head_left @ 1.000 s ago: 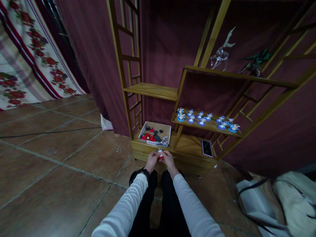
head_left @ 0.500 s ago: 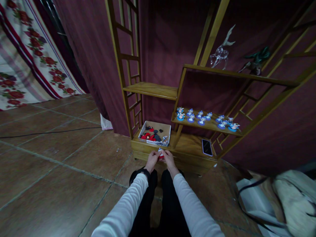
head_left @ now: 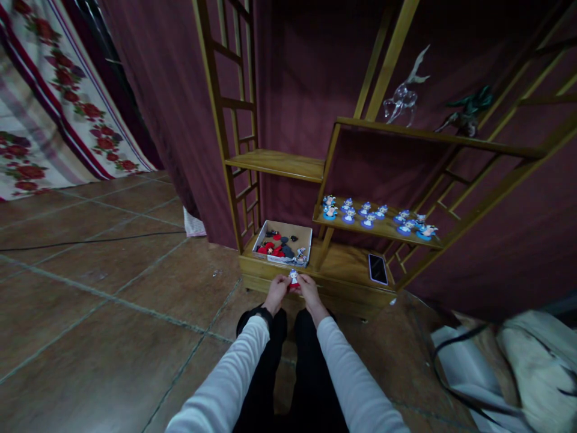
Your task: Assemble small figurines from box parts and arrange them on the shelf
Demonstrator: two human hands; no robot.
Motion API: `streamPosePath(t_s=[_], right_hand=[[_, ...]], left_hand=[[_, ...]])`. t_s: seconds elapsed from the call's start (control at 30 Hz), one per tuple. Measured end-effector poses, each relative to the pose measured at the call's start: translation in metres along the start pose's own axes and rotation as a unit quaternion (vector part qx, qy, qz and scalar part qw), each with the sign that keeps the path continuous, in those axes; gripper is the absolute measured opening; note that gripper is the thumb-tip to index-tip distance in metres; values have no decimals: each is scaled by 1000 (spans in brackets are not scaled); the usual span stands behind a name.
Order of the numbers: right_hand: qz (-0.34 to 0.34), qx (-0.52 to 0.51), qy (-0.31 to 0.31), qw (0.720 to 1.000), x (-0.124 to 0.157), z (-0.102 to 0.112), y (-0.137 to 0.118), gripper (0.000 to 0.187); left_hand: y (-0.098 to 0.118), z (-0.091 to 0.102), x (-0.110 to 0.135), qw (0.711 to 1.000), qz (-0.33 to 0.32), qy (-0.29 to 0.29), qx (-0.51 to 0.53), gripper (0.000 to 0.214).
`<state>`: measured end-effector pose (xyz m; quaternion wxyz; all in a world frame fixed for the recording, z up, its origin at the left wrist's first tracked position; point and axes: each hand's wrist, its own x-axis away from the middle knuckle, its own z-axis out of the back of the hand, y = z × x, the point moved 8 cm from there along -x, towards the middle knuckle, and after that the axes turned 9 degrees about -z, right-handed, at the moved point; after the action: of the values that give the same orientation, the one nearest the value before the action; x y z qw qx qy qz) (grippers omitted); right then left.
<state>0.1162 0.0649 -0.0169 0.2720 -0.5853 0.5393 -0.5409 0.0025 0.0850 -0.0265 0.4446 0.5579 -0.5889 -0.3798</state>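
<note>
A small figurine (head_left: 294, 277) with a white-and-purple body and a red base is upright between my two hands, in front of the low cabinet. My left hand (head_left: 278, 290) grips its left side with closed fingers, and my right hand (head_left: 309, 290) pinches it from the right. Just beyond them, an open cardboard box (head_left: 308, 243) on the cabinet top holds red, black and grey pieces. Several similar figurines (head_left: 349, 214) on blue and purple bases stand on the shelf to the right.
A wooden shelf unit (head_left: 274, 162) rises ahead. On its lower board lies a phone (head_left: 377, 269). Higher up stand a clear glass deer (head_left: 402, 99) and a dark green statuette (head_left: 471, 111). A pale bag (head_left: 536, 355) rests on the floor at right.
The figurine now shows more fully between my fingertips, its upper body less covered. My arms have hardly moved, and the shelf and box look the same.
</note>
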Motion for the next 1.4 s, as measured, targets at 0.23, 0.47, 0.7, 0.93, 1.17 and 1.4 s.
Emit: streamPosePath(t_s=[0.23,0.47,0.7,0.93,1.17,1.4], right_hand=[[0,-12,-41,999,6,-6,-5,35],[-2,-13,-41,999,5,-6,-4,29],[-3,-16,-41,999,5,-5,-2,28],[37,-27,-28,999,9,-5,-11,26],[37,14,-53,998,15,-9,-15,33],[28,-10,-20,999,6,-2,-6,28]], left_hand=[[5,1,-1,1000,-15,-13,-8,28],[4,2,3,1000,-20,-5,-12,24],[6,4,3,999,-24,7,-28,24],[11,1,0,996,-82,7,-30,22],[27,-3,6,981,-176,19,-84,26],[38,-11,23,965,-225,0,-137,38]])
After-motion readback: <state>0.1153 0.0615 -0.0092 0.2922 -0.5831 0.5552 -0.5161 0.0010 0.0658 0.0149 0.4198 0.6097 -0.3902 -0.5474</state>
